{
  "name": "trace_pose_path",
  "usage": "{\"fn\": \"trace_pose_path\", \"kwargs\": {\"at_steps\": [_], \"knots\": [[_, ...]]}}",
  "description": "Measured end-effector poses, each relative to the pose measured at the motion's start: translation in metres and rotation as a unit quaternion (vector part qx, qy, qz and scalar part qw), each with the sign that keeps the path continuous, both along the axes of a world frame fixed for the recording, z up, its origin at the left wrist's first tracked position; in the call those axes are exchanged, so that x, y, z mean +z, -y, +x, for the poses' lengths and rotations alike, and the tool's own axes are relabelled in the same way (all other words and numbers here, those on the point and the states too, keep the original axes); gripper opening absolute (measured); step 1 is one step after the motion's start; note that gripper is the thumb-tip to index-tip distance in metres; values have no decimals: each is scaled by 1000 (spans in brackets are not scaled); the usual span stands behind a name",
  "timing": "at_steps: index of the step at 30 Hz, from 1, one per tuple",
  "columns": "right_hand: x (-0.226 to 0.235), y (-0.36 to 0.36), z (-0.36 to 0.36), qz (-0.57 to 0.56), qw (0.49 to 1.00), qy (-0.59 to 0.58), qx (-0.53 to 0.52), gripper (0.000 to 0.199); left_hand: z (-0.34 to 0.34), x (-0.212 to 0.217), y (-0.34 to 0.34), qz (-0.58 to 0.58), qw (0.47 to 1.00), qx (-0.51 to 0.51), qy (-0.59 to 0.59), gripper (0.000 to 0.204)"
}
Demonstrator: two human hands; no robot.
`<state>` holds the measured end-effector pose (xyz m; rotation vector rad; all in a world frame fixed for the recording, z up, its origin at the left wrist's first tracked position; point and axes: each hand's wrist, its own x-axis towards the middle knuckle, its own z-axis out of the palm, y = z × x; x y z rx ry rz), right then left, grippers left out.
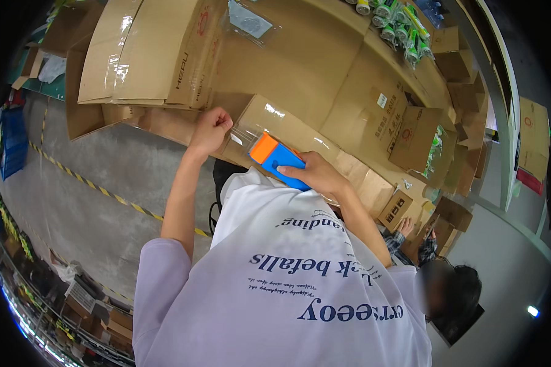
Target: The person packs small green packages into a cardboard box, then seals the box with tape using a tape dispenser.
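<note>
We have both hands on one taped carton [281, 131] at the near edge of the cardboard-covered bench [306, 67]. Left hand [211, 129] is curled into a loose fist, knuckles pressed on the carton's left end; we cannot tell whether anything sits inside the fist. Right hand [318, 174] grips one tape dispenser [275, 160], blue body with an orange end, fingers wrapped over its rear, the orange end pointing up-left. The dispenser lies on the carton's top face, roughly mid-length, just right of the left hand.

Counts:
- Flattened boxes [147, 55]: one stack at upper left, at least three sheets, glossy tape strips on them.
- One clear plastic bag [251, 21] lies on the bench above the carton, contents unreadable.
- Green-and-white tubes [398, 30]: one cluster at the top right edge of the bench, roughly eight, exact count unclear.
- Small brown boxes [398, 208]: one just right of our right forearm, closed, more piled behind it toward the right, at least four.
- One open box [416, 137] further right, with green packets [436, 150] showing at its right side; we cannot tell whether they are inside it or just behind it.

Another person [453, 293] is at lower right, with a hand [405, 227] on the small boxes.

Grey floor [98, 183] at left carries one yellow-black striped line [104, 191]. One blue crate [12, 147] stands at far left, contents unclear.
</note>
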<state>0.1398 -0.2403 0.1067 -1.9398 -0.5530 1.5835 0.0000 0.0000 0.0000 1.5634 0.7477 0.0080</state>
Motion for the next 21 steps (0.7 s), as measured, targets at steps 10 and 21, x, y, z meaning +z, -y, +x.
{"fn": "trace_pose_path", "kwargs": {"at_steps": [10,21], "knots": [[12,3,20,-22,994,-21,-103,40,45,-19,-6,-177,965,-12,191,4],[-10,57,5,-57,946,269,-174,82,26,-14,4,-189,969,26,160,5]]}}
